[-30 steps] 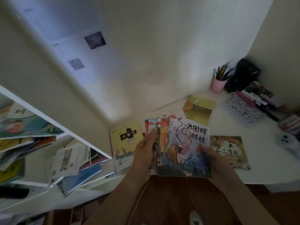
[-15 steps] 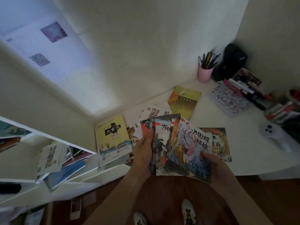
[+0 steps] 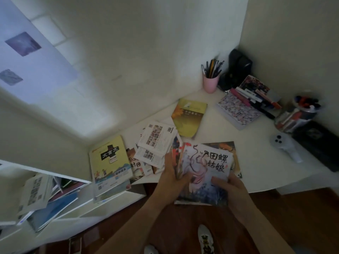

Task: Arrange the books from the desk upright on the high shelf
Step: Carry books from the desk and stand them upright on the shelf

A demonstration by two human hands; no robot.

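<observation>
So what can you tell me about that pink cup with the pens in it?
The pink pen cup stands upright at the back of the white desk, close to the wall corner. It looks like smooth plastic, slightly tapered toward its base. A bundle of dark pens and pencils fans out of its open top. A black object sits just to its right; neither hand is near it.

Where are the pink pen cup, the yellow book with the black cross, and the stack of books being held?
Pink pen cup (image 3: 210, 84): head view, on its side wall.
Yellow book (image 3: 110, 163): head view, middle of its cover.
Held stack of books (image 3: 205, 173): head view, top cover between both hands.
</observation>
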